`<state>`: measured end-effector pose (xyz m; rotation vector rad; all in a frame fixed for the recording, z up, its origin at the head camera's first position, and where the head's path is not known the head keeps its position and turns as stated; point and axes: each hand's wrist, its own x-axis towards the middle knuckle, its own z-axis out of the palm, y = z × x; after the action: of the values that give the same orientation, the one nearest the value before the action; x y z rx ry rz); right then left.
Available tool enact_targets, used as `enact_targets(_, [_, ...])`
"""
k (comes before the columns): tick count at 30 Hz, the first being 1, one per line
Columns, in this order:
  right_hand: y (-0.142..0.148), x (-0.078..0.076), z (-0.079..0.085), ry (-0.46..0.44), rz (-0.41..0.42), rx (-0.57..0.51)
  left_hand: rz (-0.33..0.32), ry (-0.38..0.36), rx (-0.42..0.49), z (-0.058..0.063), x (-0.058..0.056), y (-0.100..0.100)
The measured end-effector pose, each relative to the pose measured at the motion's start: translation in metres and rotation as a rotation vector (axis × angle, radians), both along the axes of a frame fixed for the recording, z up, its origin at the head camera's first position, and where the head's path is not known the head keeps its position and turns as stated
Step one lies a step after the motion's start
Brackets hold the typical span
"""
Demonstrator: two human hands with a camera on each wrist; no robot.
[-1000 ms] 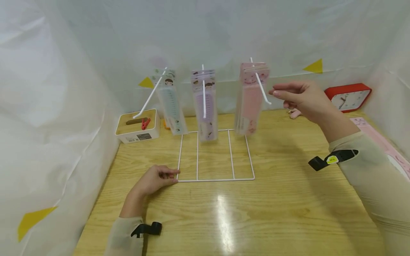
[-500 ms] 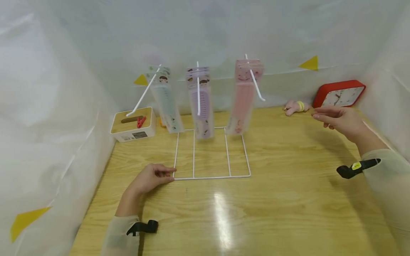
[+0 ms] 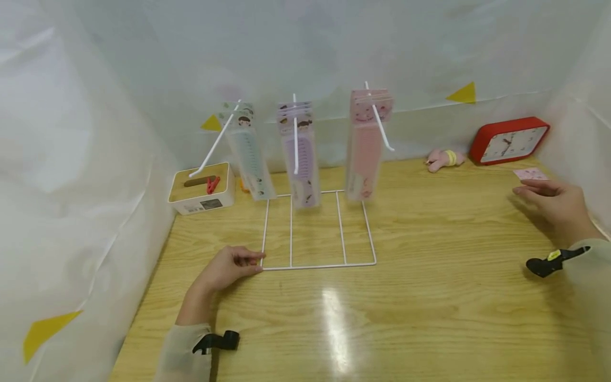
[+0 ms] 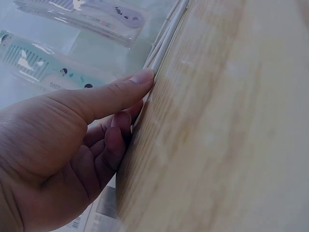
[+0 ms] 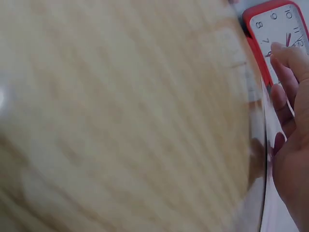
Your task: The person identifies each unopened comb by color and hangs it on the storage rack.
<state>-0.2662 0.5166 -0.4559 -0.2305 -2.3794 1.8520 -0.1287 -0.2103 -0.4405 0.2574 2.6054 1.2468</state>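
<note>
My left hand (image 3: 229,268) pinches the front left corner of a white wire rack (image 3: 317,266) on the table. In the left wrist view the thumb lies against the wire, with the fingers curled behind it. Packaged combs hang from the rack's three hooks: teal (image 3: 252,159) on the left, purple (image 3: 307,159) in the middle, pink (image 3: 366,154) on the right. At the far right, my right hand (image 3: 556,204) is over a pink package (image 3: 531,174) lying on the table and hides most of it. Its fingers are loosely bent, with nothing visible between them.
Behind the right hand stands a red clock (image 3: 511,140). A small pink toy (image 3: 445,159) with a yellow band lies left of it. At the back left is a white box (image 3: 202,188) bearing a red clip (image 3: 212,184). Pale sheeting walls in the table (image 3: 420,302).
My right hand has moved from beside the pink combs rightward and down to the pink package. The left hand keeps its pinch on the rack corner. The hanging pink combs have swung slightly.
</note>
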Motion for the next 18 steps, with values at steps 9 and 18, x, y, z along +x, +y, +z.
enact_targets(9, [0.0042,0.0001,-0.0101,-0.133,-0.113,0.247,-0.002,0.005,0.002,0.0008,0.0016,-0.0001])
enact_targets(18, [-0.0042,-0.0046,-0.0015,-0.22,0.106,0.449,0.008,-0.001,-0.002,0.0,0.0067,-0.0028])
